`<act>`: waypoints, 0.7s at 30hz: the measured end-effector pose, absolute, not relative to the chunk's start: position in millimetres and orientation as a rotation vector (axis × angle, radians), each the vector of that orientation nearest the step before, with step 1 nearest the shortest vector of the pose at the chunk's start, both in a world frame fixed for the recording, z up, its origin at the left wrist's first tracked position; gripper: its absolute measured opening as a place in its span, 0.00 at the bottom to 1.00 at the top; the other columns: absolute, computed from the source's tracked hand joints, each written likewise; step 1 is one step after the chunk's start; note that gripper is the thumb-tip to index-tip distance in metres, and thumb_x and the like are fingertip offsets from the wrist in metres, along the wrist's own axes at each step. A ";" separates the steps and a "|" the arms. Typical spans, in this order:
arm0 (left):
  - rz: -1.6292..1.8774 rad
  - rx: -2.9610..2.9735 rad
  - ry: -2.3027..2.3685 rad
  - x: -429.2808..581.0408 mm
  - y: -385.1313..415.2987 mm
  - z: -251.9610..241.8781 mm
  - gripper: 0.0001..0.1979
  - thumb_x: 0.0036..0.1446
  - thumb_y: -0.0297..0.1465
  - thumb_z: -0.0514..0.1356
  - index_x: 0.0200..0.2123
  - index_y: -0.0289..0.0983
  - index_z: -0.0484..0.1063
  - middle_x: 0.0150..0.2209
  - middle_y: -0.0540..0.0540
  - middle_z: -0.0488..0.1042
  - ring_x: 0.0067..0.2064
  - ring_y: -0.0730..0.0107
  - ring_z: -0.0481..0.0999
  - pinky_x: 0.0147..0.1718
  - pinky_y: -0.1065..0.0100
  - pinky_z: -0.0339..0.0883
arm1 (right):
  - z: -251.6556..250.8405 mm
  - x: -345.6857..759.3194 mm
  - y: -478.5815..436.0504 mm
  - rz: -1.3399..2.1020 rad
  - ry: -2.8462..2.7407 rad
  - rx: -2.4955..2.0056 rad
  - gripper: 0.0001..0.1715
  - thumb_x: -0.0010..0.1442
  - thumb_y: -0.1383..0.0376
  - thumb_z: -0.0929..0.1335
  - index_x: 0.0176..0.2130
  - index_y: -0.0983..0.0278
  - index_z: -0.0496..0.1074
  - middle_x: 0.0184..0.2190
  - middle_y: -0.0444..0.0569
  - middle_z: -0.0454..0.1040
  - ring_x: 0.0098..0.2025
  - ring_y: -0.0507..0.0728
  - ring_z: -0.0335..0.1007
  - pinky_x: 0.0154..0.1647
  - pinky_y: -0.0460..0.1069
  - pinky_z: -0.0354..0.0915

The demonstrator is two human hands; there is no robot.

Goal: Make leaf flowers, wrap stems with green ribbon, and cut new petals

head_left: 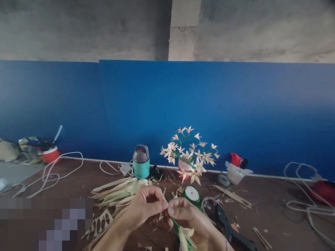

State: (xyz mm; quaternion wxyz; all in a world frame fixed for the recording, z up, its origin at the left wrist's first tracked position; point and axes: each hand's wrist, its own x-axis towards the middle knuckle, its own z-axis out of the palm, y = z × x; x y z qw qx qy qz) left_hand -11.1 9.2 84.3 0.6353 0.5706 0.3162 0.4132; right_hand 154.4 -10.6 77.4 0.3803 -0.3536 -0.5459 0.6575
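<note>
My left hand [145,205] and my right hand [190,218] meet low in the middle of the view, fingertips pinched together. Between them runs a green-wrapped stem [175,225] that ends in a pale leaf flower [186,236] below my right hand. Both hands are closed on this stem. A roll of green tape [192,194] lies just behind my right hand. A bundle of pale dried leaves [121,191] lies behind and left of my left hand.
A pot of pale handmade flowers [188,157] stands by the blue wall, with a teal flask [141,162] to its left. A black tool [227,226], white cables [309,205], a white cup [235,173], a red bowl [50,154] and leaf scraps lie on the brown floor.
</note>
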 end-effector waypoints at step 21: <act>1.009 1.258 0.940 6.5 7.7 82.0 0.16 0.41 0.42 0.67 0.25 0.33 0.75 0.17 0.51 0.69 0.18 0.75 0.67 0.15 0.75 0.57 | 90.0 151.4 -24.5 -0.226 -1.802 -1.176 0.11 0.54 0.72 0.65 0.23 0.61 0.69 0.18 0.40 0.71 0.24 0.51 0.66 0.50 0.55 0.49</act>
